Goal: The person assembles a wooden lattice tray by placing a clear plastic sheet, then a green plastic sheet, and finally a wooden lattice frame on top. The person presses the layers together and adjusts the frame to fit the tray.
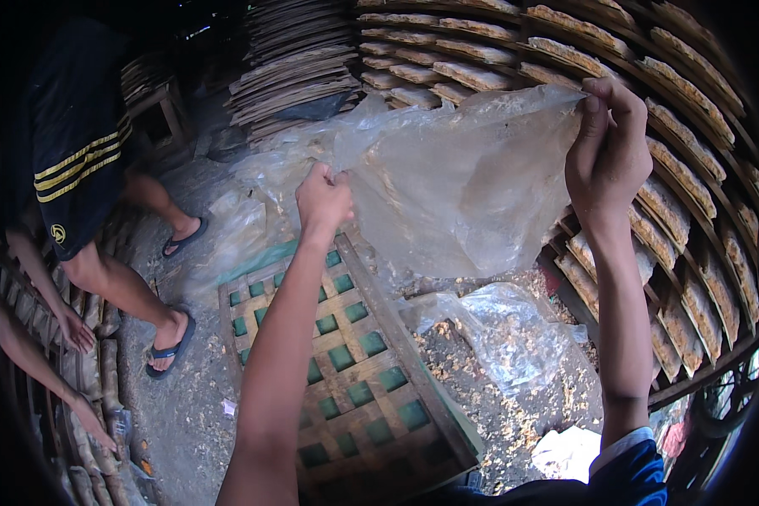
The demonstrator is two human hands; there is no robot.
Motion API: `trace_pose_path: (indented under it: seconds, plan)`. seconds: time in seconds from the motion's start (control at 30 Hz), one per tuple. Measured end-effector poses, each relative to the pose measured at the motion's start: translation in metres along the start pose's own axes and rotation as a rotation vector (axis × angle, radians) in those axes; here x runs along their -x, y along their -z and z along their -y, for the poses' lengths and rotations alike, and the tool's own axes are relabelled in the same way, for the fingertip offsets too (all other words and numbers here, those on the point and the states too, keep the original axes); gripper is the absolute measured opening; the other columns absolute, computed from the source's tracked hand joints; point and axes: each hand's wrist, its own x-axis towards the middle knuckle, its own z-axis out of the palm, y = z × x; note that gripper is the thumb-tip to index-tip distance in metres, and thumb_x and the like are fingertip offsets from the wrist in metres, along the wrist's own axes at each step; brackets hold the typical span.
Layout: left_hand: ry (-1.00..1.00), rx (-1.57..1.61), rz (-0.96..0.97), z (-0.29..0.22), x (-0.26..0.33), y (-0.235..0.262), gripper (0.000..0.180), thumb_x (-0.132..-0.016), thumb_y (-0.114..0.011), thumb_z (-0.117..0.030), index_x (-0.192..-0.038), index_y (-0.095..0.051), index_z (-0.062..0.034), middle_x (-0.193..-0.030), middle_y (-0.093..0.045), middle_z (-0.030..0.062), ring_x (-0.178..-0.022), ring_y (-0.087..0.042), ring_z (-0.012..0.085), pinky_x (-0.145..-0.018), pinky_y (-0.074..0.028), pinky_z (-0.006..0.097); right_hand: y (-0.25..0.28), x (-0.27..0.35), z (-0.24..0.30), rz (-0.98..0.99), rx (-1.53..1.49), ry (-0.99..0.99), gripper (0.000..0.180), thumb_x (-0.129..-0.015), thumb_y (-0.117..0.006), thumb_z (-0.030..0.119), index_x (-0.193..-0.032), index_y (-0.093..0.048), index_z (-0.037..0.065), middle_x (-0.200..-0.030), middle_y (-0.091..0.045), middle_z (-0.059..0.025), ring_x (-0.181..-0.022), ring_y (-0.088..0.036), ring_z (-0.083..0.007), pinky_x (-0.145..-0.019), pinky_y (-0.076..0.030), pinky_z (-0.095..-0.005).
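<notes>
gritty ground strewn with pale crumbs (514, 422) lay under the work, with a wooden lattice rack (354, 371) flat on it and long racks of drying slabs (683, 169) curving away on the right. above the lattice hung a thin plastic sheet (455, 185), stretched between both hands. the left hand (322, 201) was clenched on its left edge, the fingers bunching the film; the right hand (609, 148) pinched the upper right corner between thumb and fingertips, held higher than the left.

the sheet looked cloudy, creased and floppy — see-through enough for the racks behind to show faintly, its lower part sagging toward the lattice. a second crumpled piece of plastic (514, 333) lay on the ground just right of the lattice.

film this thin would likely tear if the hands pulled apart too hard, and its hanging edge could drag through the crumbs or snag on the lattice slats. a second person (93, 169) in sandals stood well to the left — near enough, perhaps, to tread on trailing film
</notes>
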Motion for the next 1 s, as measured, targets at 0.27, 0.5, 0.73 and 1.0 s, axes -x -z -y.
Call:
trace_pose_path:
  seconds: [0.27,0.5,0.73,1.0]
  plan:
    - [-0.458,0.203,-0.23,0.003,-0.031,0.156,0.009,-0.103,-0.052,-0.006,-0.098,-0.048,-0.0004,-0.099,-0.071,0.0166,-0.089,-0.075,0.0214,-0.079,-0.063,0.032,-0.011,0.013,0.062,-0.049,-0.471,0.237,0.026,-0.083,-0.068,-0.011,-0.102,-0.063,0.007,-0.088,-0.07,-0.0084,-0.069,-0.068,-0.0204,-0.064,-0.054,-0.0274]
    - [-0.703,-0.782,-0.061,0.114,0.087,0.313,0.032,-0.084,-0.064,-0.001,-0.115,-0.061,0.0006,-0.115,-0.063,0.0182,-0.099,-0.07,0.0326,-0.075,-0.057,0.036,-0.015,0.095,0.107,0.409,-0.671,0.454,0.022,-0.072,-0.071,0.014,-0.094,-0.068,0.014,-0.091,-0.066,-0.0011,-0.06,-0.057,-0.0116,-0.051,-0.038,-0.0265]
    - [-0.548,-0.99,0.395,0.165,0.193,0.348,0.018,-0.078,-0.072,-0.011,-0.091,-0.06,-0.0105,-0.122,-0.064,0.0072,-0.099,-0.07,0.0307,-0.077,-0.058,0.042,0.015,0.154,0.149,0.766,-0.833,0.532,0.02,-0.076,-0.069,0.017,-0.096,-0.069,0.019,-0.092,-0.062,0.0032,-0.061,-0.059,-0.0094,-0.049,-0.042,-0.0245]
    - [-0.693,-0.975,0.613,0.187,0.226,0.344,0.021,-0.072,-0.072,-0.009,-0.09,-0.064,-0.013,-0.128,-0.06,0.0018,-0.107,-0.064,0.0232,-0.086,-0.054,0.04,0.084,0.159,0.172,1.029,-0.926,0.533,0.016,-0.075,-0.072,0.019,-0.091,-0.069,0.018,-0.085,-0.059,0.004,-0.061,-0.059,-0.009,-0.05,-0.047,-0.0237]
